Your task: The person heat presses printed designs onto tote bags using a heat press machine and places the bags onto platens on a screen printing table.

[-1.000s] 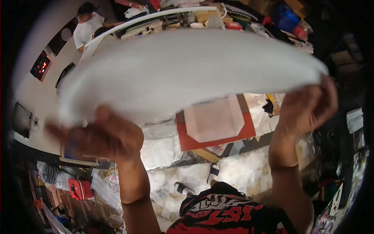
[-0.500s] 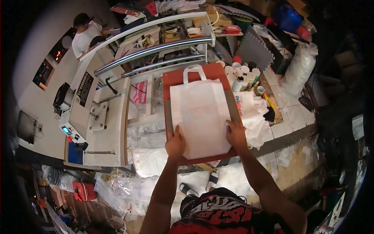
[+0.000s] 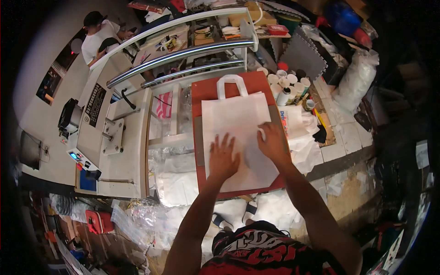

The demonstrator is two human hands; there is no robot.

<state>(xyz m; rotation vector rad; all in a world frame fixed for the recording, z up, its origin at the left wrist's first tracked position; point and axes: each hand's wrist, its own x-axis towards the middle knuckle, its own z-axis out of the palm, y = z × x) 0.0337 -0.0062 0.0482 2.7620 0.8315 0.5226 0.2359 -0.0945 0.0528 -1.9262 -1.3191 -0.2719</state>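
Observation:
A white cloth bag (image 3: 238, 114) with a loop handle (image 3: 230, 82) lies flat on a red board (image 3: 201, 85) that has grey side strips. My left hand (image 3: 224, 160) rests on the left middle of the bag, fingers spread. My right hand (image 3: 271, 144) touches the bag near its right edge a little higher up, fingers slightly bent and apart, holding nothing.
A pressing machine (image 3: 96, 123) with steel rails (image 3: 178, 55) stands left and behind. A person (image 3: 98, 39) in white is beyond it. Right of the board sit several cans (image 3: 284, 94), white bags (image 3: 302, 137) and a plastic roll (image 3: 355, 80). A red case (image 3: 98, 222) lies low left.
The bag, held up in the air a second ago, came down onto the red board. Since then my hands have moved from its side edges inward and upward onto its face.

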